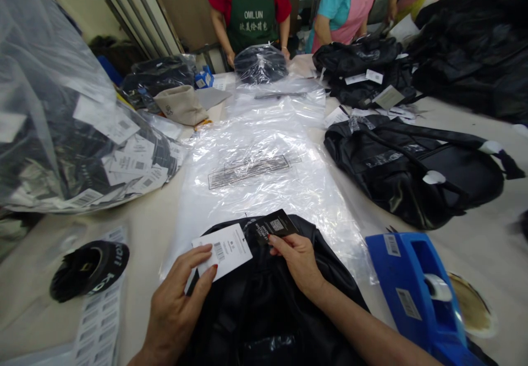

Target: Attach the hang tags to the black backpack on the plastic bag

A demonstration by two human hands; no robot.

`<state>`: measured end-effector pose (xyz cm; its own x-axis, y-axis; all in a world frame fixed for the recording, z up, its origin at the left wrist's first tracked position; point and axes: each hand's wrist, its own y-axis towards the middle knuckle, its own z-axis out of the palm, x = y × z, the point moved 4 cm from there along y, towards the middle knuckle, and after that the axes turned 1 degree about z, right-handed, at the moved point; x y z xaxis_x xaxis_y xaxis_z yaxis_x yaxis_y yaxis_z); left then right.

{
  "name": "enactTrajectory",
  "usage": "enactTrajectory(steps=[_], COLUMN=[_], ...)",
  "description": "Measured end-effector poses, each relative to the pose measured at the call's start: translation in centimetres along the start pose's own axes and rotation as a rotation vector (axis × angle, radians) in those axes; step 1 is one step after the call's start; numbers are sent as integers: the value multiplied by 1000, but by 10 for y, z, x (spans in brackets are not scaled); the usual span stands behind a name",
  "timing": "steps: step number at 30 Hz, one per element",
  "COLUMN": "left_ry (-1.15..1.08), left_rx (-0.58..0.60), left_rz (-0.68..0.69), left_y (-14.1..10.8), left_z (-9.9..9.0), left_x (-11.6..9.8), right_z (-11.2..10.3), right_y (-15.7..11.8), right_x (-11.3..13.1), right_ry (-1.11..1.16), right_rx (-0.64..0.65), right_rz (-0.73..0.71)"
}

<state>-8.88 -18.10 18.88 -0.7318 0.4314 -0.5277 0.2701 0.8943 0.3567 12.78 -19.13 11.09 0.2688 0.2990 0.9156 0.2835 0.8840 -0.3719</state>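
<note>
A black bag (264, 300) lies in front of me at the table's near edge, partly covered by my hands and forearms. Between the thumb and fingers of my left hand (181, 294) is a white hang tag (226, 250) printed with a barcode. My right hand (299, 261) pinches a black hang tag (272, 225) with a square code and pale lettering. Both tags are held above the upper part of the bag, close beside each other. Beyond the bag lie clear plastic bags (256, 140) with a printed warning box.
On the right are a blue tape dispenser (408, 294) and another black bag (412, 162). A large clear sack of tags (82, 113) stands left, with a black ribbon roll (88, 270) and barcode stickers (97, 322) nearer. A co-worker in a green apron (252, 14) stands opposite.
</note>
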Motion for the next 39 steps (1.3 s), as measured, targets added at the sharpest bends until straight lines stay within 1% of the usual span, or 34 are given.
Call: enactTrajectory(steps=[3, 5, 9, 14, 16, 17, 18, 19, 22, 24, 25, 27, 32, 34, 37, 39], left_ry=[4, 7, 36, 106, 140, 160, 177, 186, 151, 156, 185, 259, 326, 336, 340, 336], left_rx=[-52, -68, -120, -190, -197, -181, -153, -120, -20, 13, 27, 43, 54, 54, 48, 42], left_rz=[-146, -181, -117, 24, 43, 49, 76, 134, 418, 579, 632, 681, 653, 663, 655, 651], left_y=[1, 1, 1, 2, 1, 1, 1, 1, -3, -7, -9, -11, -14, -16, -17, -17], left_z=[4, 5, 3, 0, -1, -1, -1, -1, -2, -3, -3, -2, 0, 0, 0, -1], left_x=[5, 6, 2, -3, -5, -5, -6, -8, -16, -21, -24, -27, -35, -37, -35, -33], right_z=[0, 0, 0, 0, 0, 0, 0, 0, -1, -1, -1, -1, 0, 1, 3, 4], right_y=[0, -1, -1, 0, 0, 0, 0, 0, 0, 0, 0, -1, -8, -11, -15, -18], right_x=[1, 3, 2, 1, 2, 3, 3, 4, 4, 3, 3, 4, 18, 25, 31, 34], right_ry=[0, -5, -14, -22, -21, -22, -24, -25, -24, -37, -54, -108, -313, -376, -430, -449], right_rx=[0, 2, 11, 13, 14, 13, 12, 11, 6, 9, 16, 39, 93, 119, 156, 162], right_rz=[-5, -14, -19, -45, -47, -47, -47, -45, -33, -47, -67, -130, -415, -514, -622, -667])
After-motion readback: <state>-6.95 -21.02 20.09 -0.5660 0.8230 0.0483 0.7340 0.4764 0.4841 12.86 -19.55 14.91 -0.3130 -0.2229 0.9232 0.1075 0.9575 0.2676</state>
